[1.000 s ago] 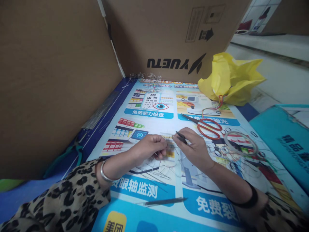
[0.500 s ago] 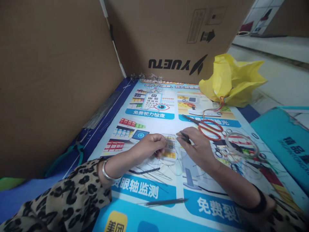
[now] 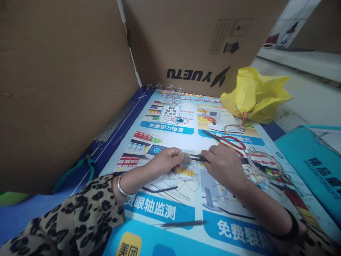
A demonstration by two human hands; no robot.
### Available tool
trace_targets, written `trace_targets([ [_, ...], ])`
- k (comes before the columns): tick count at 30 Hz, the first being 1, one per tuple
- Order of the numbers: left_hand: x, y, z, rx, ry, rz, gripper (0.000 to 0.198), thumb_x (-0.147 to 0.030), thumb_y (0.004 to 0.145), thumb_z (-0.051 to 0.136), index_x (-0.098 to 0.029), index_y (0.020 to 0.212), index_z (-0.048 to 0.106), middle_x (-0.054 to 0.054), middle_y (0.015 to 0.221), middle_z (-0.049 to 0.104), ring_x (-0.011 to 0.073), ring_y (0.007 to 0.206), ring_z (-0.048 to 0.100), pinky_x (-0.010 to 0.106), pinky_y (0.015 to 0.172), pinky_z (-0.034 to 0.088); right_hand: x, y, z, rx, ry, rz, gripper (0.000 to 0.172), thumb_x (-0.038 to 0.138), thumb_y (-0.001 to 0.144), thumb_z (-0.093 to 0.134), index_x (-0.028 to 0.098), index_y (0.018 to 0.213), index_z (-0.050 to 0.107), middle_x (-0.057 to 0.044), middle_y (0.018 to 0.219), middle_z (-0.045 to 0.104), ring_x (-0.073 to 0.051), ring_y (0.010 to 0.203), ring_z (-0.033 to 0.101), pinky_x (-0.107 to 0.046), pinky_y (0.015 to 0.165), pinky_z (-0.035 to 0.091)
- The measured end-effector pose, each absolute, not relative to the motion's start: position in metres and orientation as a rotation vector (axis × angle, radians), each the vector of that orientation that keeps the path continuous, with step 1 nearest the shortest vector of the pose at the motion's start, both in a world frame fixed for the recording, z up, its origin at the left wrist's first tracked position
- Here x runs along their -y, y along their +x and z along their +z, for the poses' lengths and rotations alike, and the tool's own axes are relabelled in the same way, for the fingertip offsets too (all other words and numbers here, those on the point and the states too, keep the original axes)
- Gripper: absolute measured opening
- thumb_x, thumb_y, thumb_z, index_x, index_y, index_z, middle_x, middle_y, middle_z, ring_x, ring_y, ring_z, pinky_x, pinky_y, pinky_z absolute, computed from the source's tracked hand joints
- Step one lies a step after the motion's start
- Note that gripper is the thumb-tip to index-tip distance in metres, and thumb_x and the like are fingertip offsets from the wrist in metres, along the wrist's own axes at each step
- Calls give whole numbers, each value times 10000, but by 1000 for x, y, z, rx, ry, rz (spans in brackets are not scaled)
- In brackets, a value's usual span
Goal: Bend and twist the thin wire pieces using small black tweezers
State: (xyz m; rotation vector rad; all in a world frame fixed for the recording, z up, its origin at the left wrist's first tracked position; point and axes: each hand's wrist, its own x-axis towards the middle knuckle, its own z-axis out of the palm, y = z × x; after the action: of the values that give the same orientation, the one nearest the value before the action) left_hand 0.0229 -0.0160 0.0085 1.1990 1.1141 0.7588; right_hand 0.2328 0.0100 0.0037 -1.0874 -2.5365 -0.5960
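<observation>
My left hand (image 3: pixel 166 164) rests on a printed poster (image 3: pixel 160 209), its fingertips pinched on thin wire I can barely make out. My right hand (image 3: pixel 226 165) is closed on dark tweezers (image 3: pixel 195 157) whose tips point left and meet the left fingertips. Several thin loose wires (image 3: pixel 170 190) lie on the poster below the hands. A second dark thin tool (image 3: pixel 183 223) lies nearer to me.
Red-handled scissors (image 3: pixel 229 140) lie just beyond my right hand. A yellow plastic bag (image 3: pixel 257 94) sits at the back right. Cardboard walls (image 3: pixel 66 81) stand left and behind. Teal pliers (image 3: pixel 85 165) lie at the left; a wire coil (image 3: pixel 266 165) and teal packet (image 3: pixel 317 167) at the right.
My right hand turned the tweezers from pointing up-left to lying level, tips now at my left fingertips. The view shifted slightly.
</observation>
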Motion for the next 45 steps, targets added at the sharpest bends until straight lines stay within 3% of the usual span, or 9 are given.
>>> trace_targets([
  [45,15,21,7,-1127,1267,636,136,-278,737,511,-162,671,489,-44,543,511,52,401,462,176,413,384,-6,228,2,2491,-975,-770,132,177,789,514,219,701,603,-22,621,503,-167,673,358,-333,642,198],
])
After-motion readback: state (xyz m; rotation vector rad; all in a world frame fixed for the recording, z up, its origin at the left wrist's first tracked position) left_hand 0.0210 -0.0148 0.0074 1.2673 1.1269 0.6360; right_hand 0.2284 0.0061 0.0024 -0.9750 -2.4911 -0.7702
